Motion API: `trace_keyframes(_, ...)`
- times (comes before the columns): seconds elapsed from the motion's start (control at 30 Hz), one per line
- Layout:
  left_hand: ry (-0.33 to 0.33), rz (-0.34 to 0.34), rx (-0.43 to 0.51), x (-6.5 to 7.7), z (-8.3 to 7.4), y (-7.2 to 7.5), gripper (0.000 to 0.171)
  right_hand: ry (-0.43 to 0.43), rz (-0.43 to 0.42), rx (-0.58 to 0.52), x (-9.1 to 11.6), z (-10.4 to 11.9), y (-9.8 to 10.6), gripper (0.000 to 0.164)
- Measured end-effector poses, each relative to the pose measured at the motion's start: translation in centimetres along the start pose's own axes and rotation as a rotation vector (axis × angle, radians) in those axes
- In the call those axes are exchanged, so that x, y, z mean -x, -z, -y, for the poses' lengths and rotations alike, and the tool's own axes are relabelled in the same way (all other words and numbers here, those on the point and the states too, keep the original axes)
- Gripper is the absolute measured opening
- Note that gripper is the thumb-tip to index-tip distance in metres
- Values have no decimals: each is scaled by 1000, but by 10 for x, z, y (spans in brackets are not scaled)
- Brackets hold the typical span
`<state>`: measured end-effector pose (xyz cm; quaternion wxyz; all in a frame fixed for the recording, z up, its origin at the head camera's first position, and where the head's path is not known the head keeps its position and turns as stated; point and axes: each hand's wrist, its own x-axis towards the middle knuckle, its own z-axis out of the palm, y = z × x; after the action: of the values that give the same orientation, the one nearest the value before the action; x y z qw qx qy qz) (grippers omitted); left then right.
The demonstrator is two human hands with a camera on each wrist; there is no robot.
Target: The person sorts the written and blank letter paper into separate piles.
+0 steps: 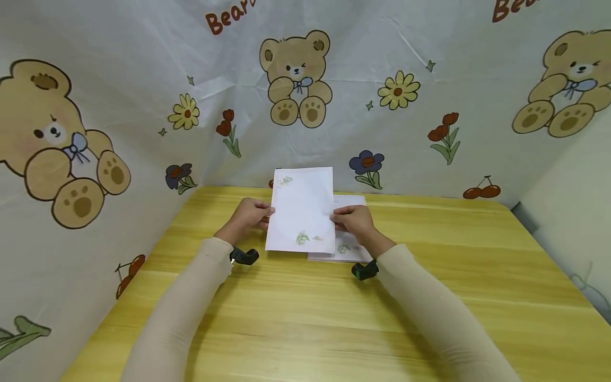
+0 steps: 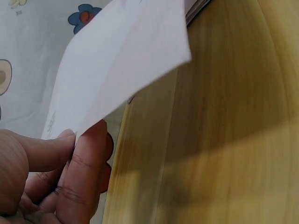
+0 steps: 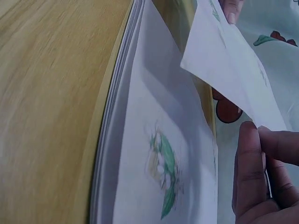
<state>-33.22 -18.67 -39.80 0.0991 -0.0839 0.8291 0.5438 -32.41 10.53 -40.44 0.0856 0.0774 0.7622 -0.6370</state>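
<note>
A white paper sheet [image 1: 302, 209] with small green plant prints is held up above the table, tilted toward the head camera. My left hand [image 1: 252, 213] pinches its left edge between thumb and fingers, as the left wrist view shows close up. At the opposite edge, my right hand [image 1: 354, 219] pinches the sheet in the same way. Below and to the right lies a stack of similar sheets [image 3: 159, 102], several layers thick, with a green and white plant print on top. The raised sheet hides the stack's left part in the head view.
The wood-grain table [image 1: 296, 313] spreads out in front and to both sides. A white cloth [image 1: 353, 58] printed with bears and flowers hangs behind the table and along its left. At the far right, a thin cable [image 1: 589, 286] runs beside the table edge.
</note>
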Motion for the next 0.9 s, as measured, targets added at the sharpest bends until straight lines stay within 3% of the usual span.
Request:
trace_keyframes(0.47, 75, -49, -86, -3, 32, 47, 37, -5, 120, 66, -11, 6, -57, 23)
trace_keyframes(0.9, 170, -106, -136, -5, 46, 67, 36, -23, 172, 175, -12, 3, -83, 17)
